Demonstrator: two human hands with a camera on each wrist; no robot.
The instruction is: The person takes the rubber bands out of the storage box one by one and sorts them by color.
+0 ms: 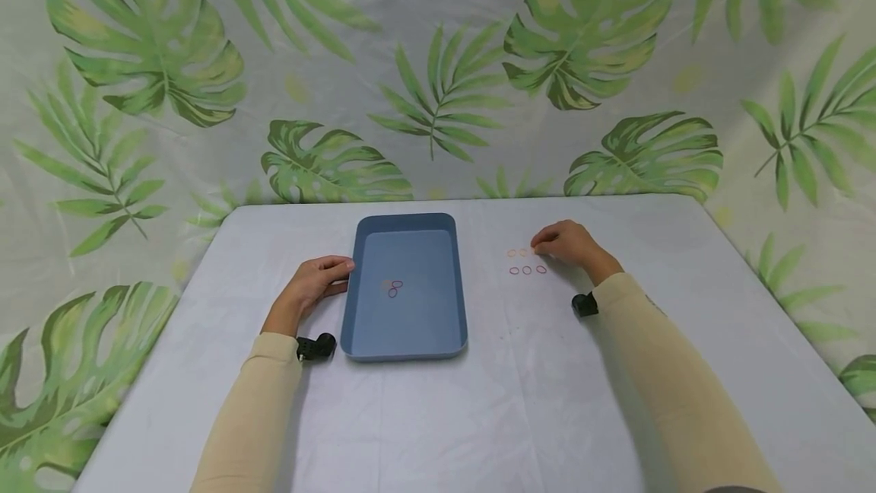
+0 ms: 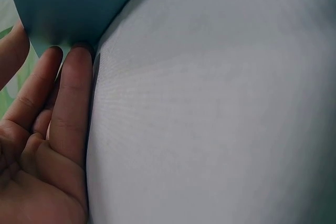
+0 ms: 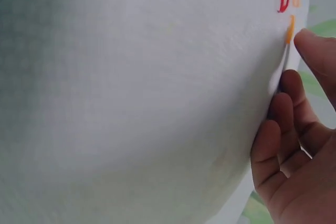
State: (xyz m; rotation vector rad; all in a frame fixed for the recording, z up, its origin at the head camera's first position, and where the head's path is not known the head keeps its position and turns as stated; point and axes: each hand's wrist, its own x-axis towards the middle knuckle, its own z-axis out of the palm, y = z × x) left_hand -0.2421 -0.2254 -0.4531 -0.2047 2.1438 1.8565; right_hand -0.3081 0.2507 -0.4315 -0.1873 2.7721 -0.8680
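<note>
In the head view, my left hand (image 1: 315, 281) touches the left side of a blue rectangular tray (image 1: 356, 310). Its fingers (image 2: 73, 98) lie fairly straight against the tray's outer wall (image 2: 63, 9) in the left wrist view, the thumb beside the rim. To the right of the tray, my right hand (image 1: 568, 243) is at the end of a row of small orange rings (image 1: 511, 253), thin like rubber bands. Its thumb and fingers stand apart beside an orange ring (image 3: 290, 30). A row of red rings (image 1: 527, 270) lies just nearer to me.
Inside the tray lie two red rings (image 1: 393, 293) and a faint orange one (image 1: 386, 284). A white cloth (image 1: 438, 424) covers the table. Behind it hangs a leaf-patterned curtain (image 1: 452, 166). Each wrist wears a small black camera (image 1: 585, 304).
</note>
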